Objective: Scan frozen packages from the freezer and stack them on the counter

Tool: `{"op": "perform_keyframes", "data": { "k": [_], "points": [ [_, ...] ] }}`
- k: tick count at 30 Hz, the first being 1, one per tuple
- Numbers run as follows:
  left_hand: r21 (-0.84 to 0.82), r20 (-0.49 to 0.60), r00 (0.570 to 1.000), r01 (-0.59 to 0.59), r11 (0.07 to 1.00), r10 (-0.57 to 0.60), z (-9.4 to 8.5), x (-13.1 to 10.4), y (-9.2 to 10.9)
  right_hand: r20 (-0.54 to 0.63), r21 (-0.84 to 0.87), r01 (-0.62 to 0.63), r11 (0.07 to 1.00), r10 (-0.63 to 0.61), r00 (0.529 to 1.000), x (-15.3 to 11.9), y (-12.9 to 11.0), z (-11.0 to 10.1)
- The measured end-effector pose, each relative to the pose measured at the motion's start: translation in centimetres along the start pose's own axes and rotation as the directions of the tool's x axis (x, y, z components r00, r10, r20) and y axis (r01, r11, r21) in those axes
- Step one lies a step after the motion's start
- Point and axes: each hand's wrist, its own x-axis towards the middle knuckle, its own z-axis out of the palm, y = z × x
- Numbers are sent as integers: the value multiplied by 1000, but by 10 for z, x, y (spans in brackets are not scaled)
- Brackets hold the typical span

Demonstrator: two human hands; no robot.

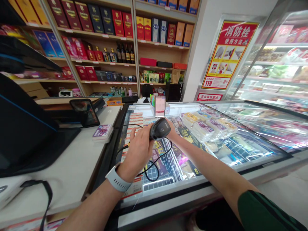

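Note:
My left hand (140, 146), with a grey watch band at the wrist, is wrapped round a black handheld scanner (160, 129). The scanner's black cable loops below it, over the glass-topped freezer (154, 209). Reaching in from the right, my right hand (170, 125) is mostly hidden behind the scanner, and its fingers do not show. Just beyond the scanner and close to that hand, a phone (160, 106) stands upright with a pale pink screen facing me. Whether my right hand touches the phone cannot be made out.
Wrapped white packs (204, 128) lie on the freezer glass at the right. Left of the freezer, a counter (79, 160) bears a dark-screened device (85, 112), a small stack of packs (103, 133) and a large black machine (26, 128). Shelves of boxes and bottles stand behind.

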Motion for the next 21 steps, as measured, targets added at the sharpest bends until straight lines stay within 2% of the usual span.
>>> {"op": "perform_keyframes", "data": {
  "k": [3, 6, 11, 21],
  "points": [
    [5, -11, 1000, -5, 1000, 5, 1, 0, -1, 5, -94, -63, 994, 64, 998, -9, 2, -16],
    [24, -10, 1000, -8, 1000, 8, 3, -1, -2, -7, -118, -87, 989, 87, 996, -19, 3, -29],
    [59, -9, 1000, -19, 998, 20, 7, -1, -6, -17, -178, 7, 984, -10, 1000, -34, 8, -44],
    [76, 9, 1000, 8, 997, -8, 8, 1, -9, 23, -292, 111, 950, -109, 994, -57, 18, -67]
  ]
}}
